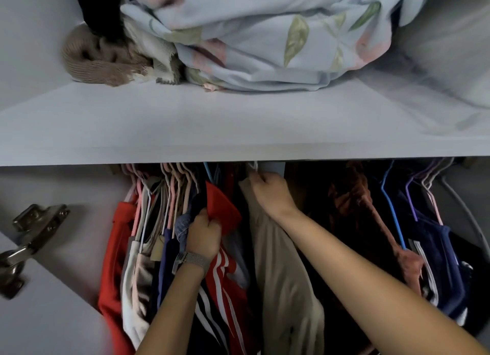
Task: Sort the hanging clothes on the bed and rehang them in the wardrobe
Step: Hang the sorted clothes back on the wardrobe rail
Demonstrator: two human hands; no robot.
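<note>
I look down into the wardrobe, under its white shelf (238, 132). My right hand (273, 193) grips the top of a white hanger (253, 167) that carries a beige garment (286, 275), right below the shelf edge. My left hand (204, 235), with a grey watch strap on the wrist, grips the shoulder of a red jacket with white stripes (225, 269) and holds it to the left. Pink and white hangers (169, 185) with red, white and blue clothes hang packed on the left. The rail itself is hidden by the shelf.
On the shelf lie a pale blue floral blanket (265, 44) and a brown knitted item (90, 60). Dark, rust-coloured and navy clothes (429, 248) hang on the right on blue and purple hangers. The wardrobe door with a metal hinge (34, 227) stands open at the left.
</note>
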